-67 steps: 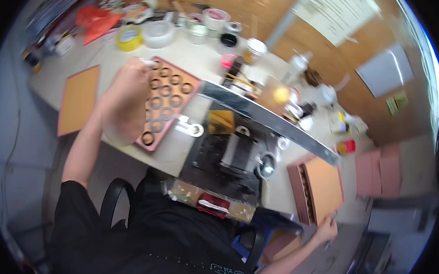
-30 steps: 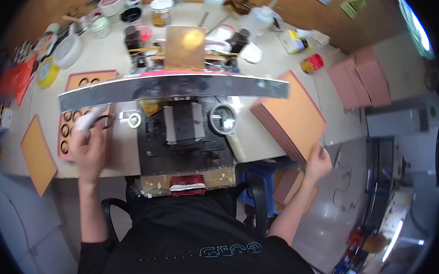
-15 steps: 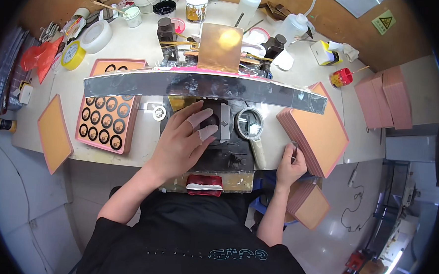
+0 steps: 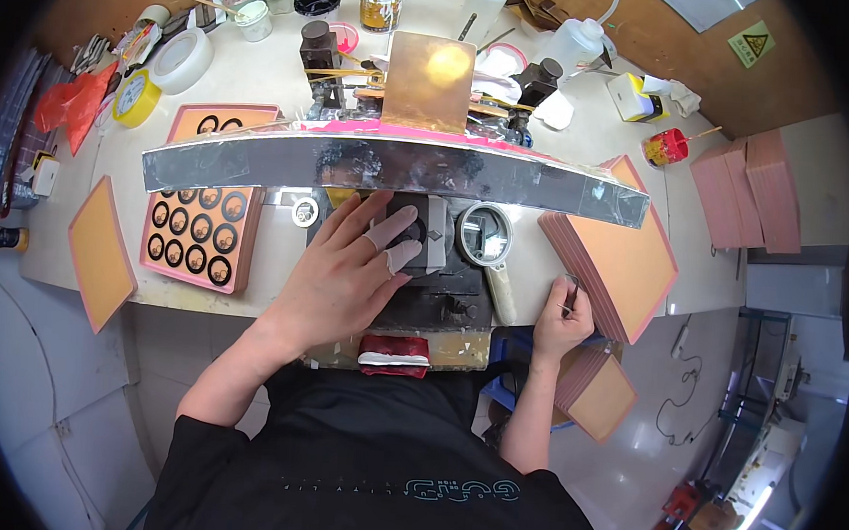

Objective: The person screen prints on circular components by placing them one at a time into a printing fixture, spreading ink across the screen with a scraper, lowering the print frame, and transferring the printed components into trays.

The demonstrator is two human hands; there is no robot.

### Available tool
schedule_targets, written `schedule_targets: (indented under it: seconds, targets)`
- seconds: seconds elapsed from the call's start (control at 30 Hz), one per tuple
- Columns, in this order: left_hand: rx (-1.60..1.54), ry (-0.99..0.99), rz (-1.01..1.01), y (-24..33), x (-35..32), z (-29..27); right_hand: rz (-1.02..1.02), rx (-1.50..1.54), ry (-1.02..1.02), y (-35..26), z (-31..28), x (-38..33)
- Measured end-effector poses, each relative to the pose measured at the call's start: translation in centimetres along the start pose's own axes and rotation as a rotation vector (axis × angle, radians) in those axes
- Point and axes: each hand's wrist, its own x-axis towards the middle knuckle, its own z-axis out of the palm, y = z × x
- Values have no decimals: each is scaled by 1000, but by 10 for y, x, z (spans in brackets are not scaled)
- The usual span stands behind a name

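Observation:
My left hand (image 4: 343, 256) reaches over a black block-shaped fixture (image 4: 433, 235) below the long dark strip. Its fingers are stretched and apart, two of them in pale finger covers, with the tips at a dark round piece (image 4: 409, 230) on the fixture. Whether they press on it I cannot tell. My right hand (image 4: 564, 322) is closed around a thin dark metal tool, apparently tweezers (image 4: 572, 290), beside the stacked trays. A pink-edged tray (image 4: 246, 246) on the left holds rows of black rings. A magnifying glass (image 4: 484, 237) lies right of the fixture.
The long dark strip (image 4: 286, 165) spans the bench above my hands, with a copper-coloured plate (image 4: 428, 83) behind it. Stacked orange trays (image 4: 627, 247) stand at right; another tray (image 4: 102, 253) leans out at left. Tape rolls (image 4: 181, 63), paint pots (image 4: 381, 4) and bottles (image 4: 575, 44) line the back.
The view has shifted slightly, and the dark strip looks a little lower and larger. My left fingers remain over the fixture; my right hand still grips the thin tool.

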Motion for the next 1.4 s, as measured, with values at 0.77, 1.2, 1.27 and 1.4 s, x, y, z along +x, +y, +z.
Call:
schedule_targets:
  seconds: [0.77,1.2,1.27,1.4]
  targets:
    - [-358,529,-72,6,-72,-34,-553,355,-557,-180,23,63]
    - [-441,800,126,-7,-13,-101,-292,380,-784,-133,-45,-39]
    - [-823,937,18,-7,-9,-83,-241,317,-467,-123,-48,-24]
    - [-1111,789,-26,-2,-66,-39,-315,269,-113,-126,-26,38]
